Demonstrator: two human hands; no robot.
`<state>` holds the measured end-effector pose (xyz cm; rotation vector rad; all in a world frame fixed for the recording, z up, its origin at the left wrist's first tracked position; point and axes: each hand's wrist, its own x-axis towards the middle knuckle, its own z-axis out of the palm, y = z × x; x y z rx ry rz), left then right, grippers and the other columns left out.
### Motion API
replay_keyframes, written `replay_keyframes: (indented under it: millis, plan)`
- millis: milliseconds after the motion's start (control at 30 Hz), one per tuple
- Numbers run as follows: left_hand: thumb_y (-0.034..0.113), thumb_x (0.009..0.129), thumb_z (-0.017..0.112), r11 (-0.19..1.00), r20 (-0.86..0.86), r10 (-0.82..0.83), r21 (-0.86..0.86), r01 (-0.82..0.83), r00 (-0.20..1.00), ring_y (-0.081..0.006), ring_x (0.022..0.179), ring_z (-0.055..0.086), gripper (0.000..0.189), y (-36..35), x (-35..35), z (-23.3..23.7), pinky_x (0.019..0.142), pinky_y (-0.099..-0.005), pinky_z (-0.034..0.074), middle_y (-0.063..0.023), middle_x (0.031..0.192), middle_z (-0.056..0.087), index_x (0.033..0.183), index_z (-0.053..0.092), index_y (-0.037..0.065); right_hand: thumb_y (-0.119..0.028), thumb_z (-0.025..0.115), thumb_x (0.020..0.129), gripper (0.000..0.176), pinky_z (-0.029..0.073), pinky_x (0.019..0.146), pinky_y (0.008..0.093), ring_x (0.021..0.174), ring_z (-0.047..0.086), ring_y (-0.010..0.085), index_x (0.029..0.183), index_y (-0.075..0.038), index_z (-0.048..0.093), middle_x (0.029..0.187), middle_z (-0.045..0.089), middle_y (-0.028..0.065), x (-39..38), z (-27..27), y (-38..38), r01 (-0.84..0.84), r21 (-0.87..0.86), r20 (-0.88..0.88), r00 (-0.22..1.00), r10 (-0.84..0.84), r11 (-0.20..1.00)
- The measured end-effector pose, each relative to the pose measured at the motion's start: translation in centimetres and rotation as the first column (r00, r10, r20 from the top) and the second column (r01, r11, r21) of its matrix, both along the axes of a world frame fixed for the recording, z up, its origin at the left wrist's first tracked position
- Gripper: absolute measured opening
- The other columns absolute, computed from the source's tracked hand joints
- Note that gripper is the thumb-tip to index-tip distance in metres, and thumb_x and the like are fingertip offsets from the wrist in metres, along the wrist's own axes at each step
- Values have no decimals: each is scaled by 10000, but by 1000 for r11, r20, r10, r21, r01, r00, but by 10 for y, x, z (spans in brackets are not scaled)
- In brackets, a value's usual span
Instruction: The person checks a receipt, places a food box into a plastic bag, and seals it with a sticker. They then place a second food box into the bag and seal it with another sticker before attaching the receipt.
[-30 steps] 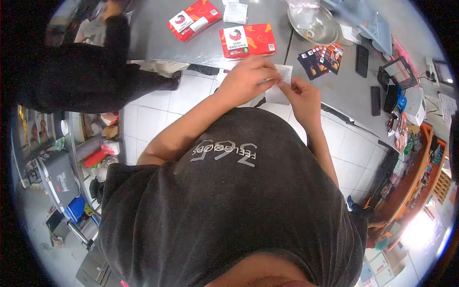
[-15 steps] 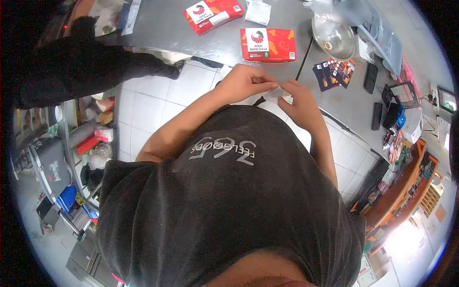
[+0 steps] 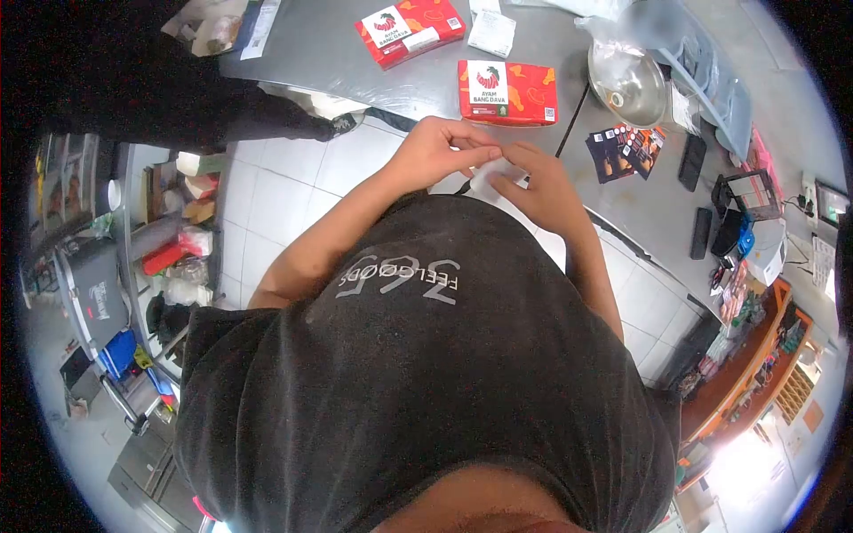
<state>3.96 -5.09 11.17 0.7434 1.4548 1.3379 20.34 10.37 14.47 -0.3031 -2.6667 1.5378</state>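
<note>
Both hands meet in front of my dark shirt, near the front edge of the grey table (image 3: pixel 418 84). My left hand (image 3: pixel 442 153) has its thumb and fingers pressed together at the tips. Opposite it, my right hand (image 3: pixel 542 185) curls its fingers around a small translucent white piece (image 3: pixel 494 175), which looks like thin plastic or paper. The fingertips of the two hands touch or nearly touch. Just beyond them on the table lies a red box (image 3: pixel 524 93) with a white label, and a second red box (image 3: pixel 410 32) is farther left.
White paper slips (image 3: pixel 491 34) lie behind the boxes. To the right are a metal bowl (image 3: pixel 626 93), dark printed cards (image 3: pixel 613 155) and black devices (image 3: pixel 692 163). A person in dark clothing (image 3: pixel 204 102) stands at the left. Shelves (image 3: pixel 133 213) hold assorted goods.
Both hands have shifted slightly left, and more of the white piece shows between them. The view has moved a little, so the table items appear lower and farther right.
</note>
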Motion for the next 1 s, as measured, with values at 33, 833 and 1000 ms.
replay_keyframes:
  millis: [33,833,1000]
  plan:
    - [157,963,755,999,18,27,16,-27,999,-112,774,715,213,-1,1,0,679,-261,587,-89,955,779,1092,784,-10,-184,718,941,291,507,674,354,851,638,259,1163,-1,679,993,641,127,0,0,-1,13,-10,3,1000,-13,1000]
    - [155,974,733,996,-46,-84,-25,83,995,-115,742,702,216,13,25,-2,670,-287,618,-82,929,771,1092,777,-20,-151,727,958,240,494,736,319,887,629,154,1135,9,699,983,670,80,43,-6,-3,192,-170,62,981,-184,967]
    - [191,945,767,995,94,-98,-2,99,991,-117,762,705,253,19,27,-2,671,-286,613,-76,895,768,1075,777,-25,-127,735,935,213,488,767,325,901,627,185,1093,12,704,957,663,88,51,-5,-1,174,-123,35,985,-171,977]
